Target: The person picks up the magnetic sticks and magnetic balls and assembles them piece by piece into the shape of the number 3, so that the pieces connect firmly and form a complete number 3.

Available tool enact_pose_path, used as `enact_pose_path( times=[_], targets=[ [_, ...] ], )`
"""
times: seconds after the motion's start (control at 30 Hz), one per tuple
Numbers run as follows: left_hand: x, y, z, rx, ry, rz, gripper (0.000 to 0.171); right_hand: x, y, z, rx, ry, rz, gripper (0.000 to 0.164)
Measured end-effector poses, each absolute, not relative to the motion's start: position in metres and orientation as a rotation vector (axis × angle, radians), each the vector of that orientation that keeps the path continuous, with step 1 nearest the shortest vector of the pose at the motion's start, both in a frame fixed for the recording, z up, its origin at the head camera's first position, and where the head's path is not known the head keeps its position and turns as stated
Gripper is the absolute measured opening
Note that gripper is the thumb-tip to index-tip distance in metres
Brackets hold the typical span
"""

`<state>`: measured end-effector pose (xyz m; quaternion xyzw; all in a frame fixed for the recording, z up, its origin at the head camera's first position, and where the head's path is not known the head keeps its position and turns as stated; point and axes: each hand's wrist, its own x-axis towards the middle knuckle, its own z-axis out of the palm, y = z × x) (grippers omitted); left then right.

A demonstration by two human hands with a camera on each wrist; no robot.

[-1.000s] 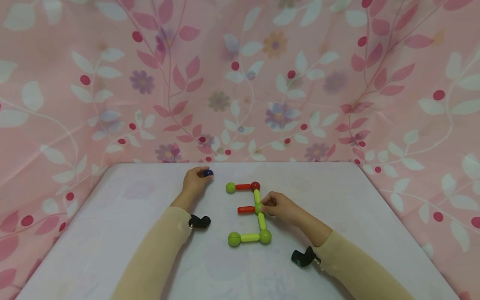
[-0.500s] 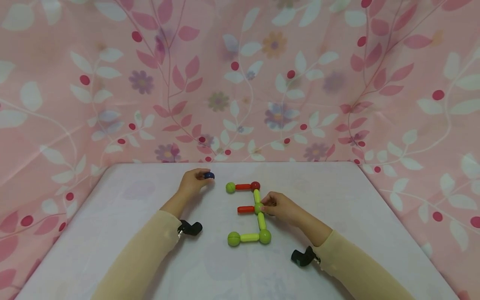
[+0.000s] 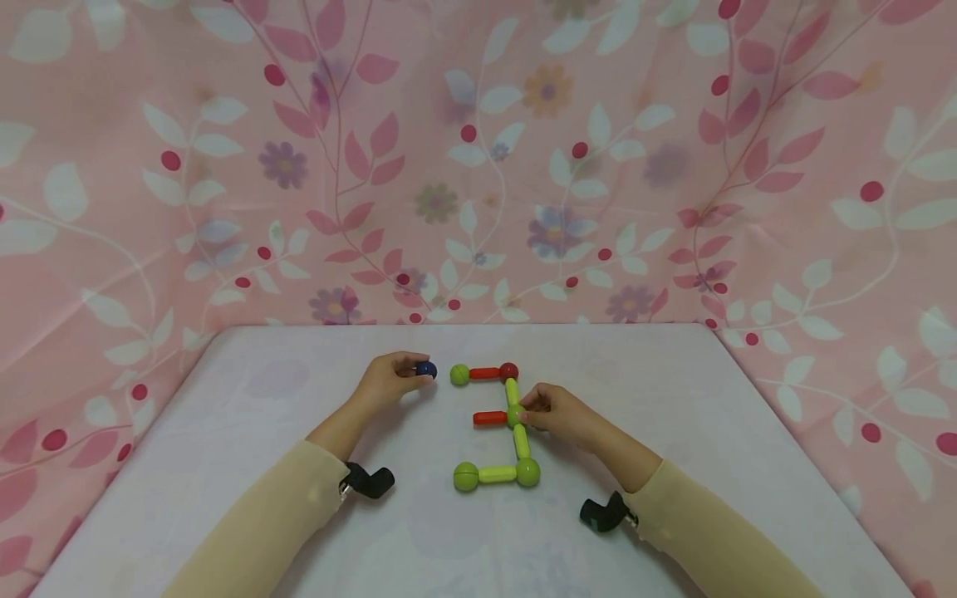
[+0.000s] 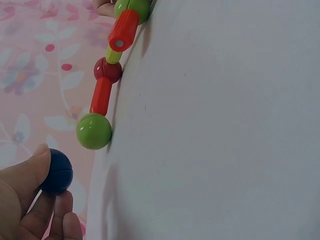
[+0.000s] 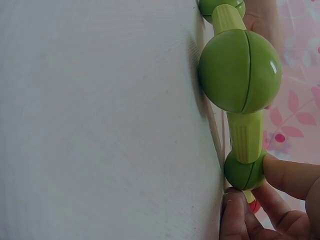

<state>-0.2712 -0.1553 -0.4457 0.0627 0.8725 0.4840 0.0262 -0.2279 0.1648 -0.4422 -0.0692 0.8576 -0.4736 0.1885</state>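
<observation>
A dark blue ball (image 3: 426, 370) is pinched between the thumb and fingers of my left hand (image 3: 385, 382), just left of the far green ball (image 3: 459, 374). My right hand (image 3: 562, 413) pinches the middle green ball (image 3: 516, 415) of a ball-and-rod figure lying on the table. From that ball a red rod (image 3: 490, 419) points left, its tip bare; in the left wrist view a small metallic disc shows on its end. A red ball (image 3: 509, 371) forms the far corner and a larger green ball (image 5: 240, 71) the near corner.
The figure's near arm is a light green rod (image 3: 498, 474) ending in a green ball (image 3: 466, 476). A white cloth covers the table (image 3: 643, 357). Behind it hangs a pink floral curtain (image 3: 478, 166). Black wrist cameras (image 3: 601, 515) sit below both hands.
My left hand has carried the blue ball toward me and slightly right, down beside the far green ball. My right hand and the figure have stayed in place.
</observation>
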Motion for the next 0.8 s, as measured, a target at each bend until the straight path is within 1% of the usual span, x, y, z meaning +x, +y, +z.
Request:
enact_pose_path(
  times=[0.53,0.8],
  targets=[
    [-0.247,-0.143,-0.445,0.208,2.591,1.551,0.036,-0.23,0.166,-0.445,-0.183,2.406,-1.334,0.018],
    [-0.238,-0.135,-0.447,0.243,2.547,1.538,0.036,-0.23,0.165,-0.445,-0.175,2.414,-1.322,0.018]
  ],
)
